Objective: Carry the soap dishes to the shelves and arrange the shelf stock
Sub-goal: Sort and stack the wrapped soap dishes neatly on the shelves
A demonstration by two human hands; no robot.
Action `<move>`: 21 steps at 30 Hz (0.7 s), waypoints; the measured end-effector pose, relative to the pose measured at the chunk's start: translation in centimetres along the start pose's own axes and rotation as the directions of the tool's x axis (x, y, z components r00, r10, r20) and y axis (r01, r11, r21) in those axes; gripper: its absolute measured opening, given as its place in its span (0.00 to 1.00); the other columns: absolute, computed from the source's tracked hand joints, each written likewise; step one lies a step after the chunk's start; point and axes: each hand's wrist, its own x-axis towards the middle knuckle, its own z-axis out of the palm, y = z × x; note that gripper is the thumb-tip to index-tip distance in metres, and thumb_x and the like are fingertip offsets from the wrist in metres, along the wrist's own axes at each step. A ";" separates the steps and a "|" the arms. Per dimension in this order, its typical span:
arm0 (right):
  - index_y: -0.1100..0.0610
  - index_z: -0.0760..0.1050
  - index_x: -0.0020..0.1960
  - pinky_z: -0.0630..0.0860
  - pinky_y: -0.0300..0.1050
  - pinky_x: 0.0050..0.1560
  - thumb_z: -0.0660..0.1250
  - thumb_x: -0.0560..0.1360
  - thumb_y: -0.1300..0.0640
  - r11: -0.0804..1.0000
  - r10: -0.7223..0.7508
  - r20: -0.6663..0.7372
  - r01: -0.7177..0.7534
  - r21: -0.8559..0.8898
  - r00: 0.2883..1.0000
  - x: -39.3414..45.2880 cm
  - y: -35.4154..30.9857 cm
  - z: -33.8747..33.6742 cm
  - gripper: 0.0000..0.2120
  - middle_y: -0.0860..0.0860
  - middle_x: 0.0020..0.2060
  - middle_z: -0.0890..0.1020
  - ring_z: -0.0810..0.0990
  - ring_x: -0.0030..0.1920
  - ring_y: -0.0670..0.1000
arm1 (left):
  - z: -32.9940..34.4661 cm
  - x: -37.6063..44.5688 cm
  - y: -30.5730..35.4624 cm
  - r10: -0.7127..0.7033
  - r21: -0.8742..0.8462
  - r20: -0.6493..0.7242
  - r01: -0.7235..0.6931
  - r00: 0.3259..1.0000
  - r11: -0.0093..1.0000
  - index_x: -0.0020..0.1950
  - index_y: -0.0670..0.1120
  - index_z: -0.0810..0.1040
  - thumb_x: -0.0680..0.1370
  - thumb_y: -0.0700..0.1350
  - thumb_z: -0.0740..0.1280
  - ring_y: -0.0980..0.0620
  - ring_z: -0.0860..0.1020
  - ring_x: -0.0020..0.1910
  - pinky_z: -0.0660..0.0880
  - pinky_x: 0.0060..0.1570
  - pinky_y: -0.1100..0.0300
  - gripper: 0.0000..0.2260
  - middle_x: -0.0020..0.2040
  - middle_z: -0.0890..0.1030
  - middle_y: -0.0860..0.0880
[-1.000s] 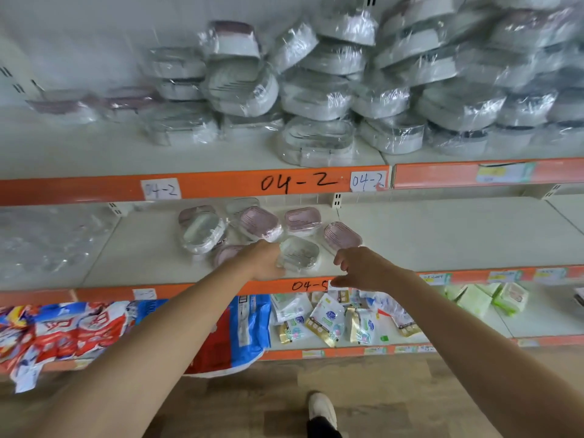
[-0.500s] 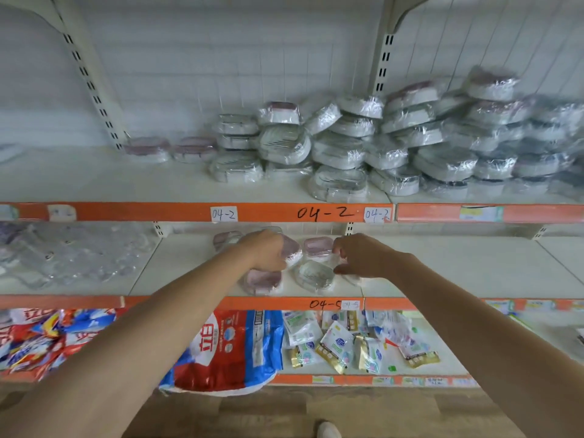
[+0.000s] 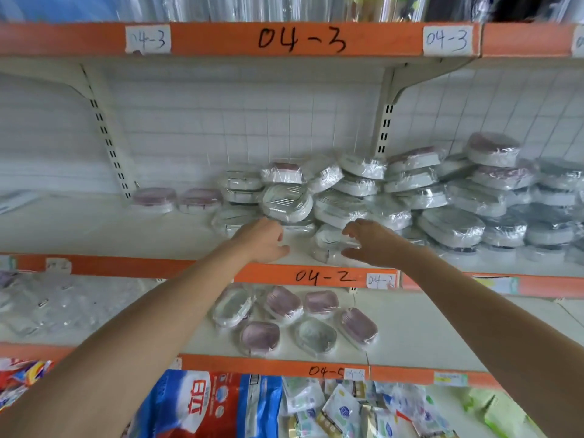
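Note:
A heap of plastic-wrapped soap dishes fills the shelf marked 04-2, white and pink-lidded, piled from the middle to the right. Several single dishes lie flat on the shelf below. My left hand reaches over the 04-2 edge, fingers loosely curved, holding nothing, just in front of the lowest wrapped stack. My right hand is spread beside a wrapped stack at the heap's front, fingers and thumb curved toward it; whether they touch it I cannot tell.
Two pink-lidded dishes sit apart at the heap's left. The 04-3 shelf overhangs above. Clear plastic packs lie lower left. Detergent bags and small packets fill the bottom shelf.
Both hands left the loose dishes on the lower shelf and rose to the 04-2 shelf. My view tilted upward, bringing the 04-3 shelf into sight.

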 end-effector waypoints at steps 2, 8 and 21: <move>0.59 0.66 0.70 0.70 0.48 0.62 0.65 0.77 0.48 1.000 0.005 -0.025 -0.005 -0.003 1.000 1.7 0.9 -1.1 0.25 0.55 0.65 0.71 0.71 0.63 0.55 | -1.2 1.8 -0.1 -0.018 -0.007 -0.031 0.018 0.999 1.000 0.42 0.44 0.76 0.75 0.51 0.67 0.46 0.76 0.43 0.75 0.46 0.53 0.10 0.42 0.78 0.46; 0.62 0.60 0.72 0.66 0.49 0.66 0.63 0.78 0.48 0.998 -0.034 -0.088 0.030 -0.049 0.995 6.6 2.8 -3.6 0.29 0.57 0.69 0.66 0.66 0.68 0.56 | -4.3 6.7 0.3 -0.095 -0.038 -0.229 0.089 0.969 0.995 0.39 0.39 0.76 0.77 0.51 0.66 0.40 0.79 0.45 0.74 0.43 0.52 0.15 0.39 0.78 0.41; 0.62 0.57 0.73 0.61 0.51 0.70 0.61 0.76 0.38 0.993 -0.030 -0.177 0.009 -0.118 0.984 14.8 2.8 -5.2 0.37 0.58 0.70 0.63 0.61 0.71 0.58 | -7.0 14.5 -0.5 -0.303 -0.049 -0.324 0.304 0.896 0.951 0.56 0.35 0.75 0.79 0.56 0.61 0.41 0.75 0.56 0.70 0.47 0.56 0.23 0.57 0.77 0.39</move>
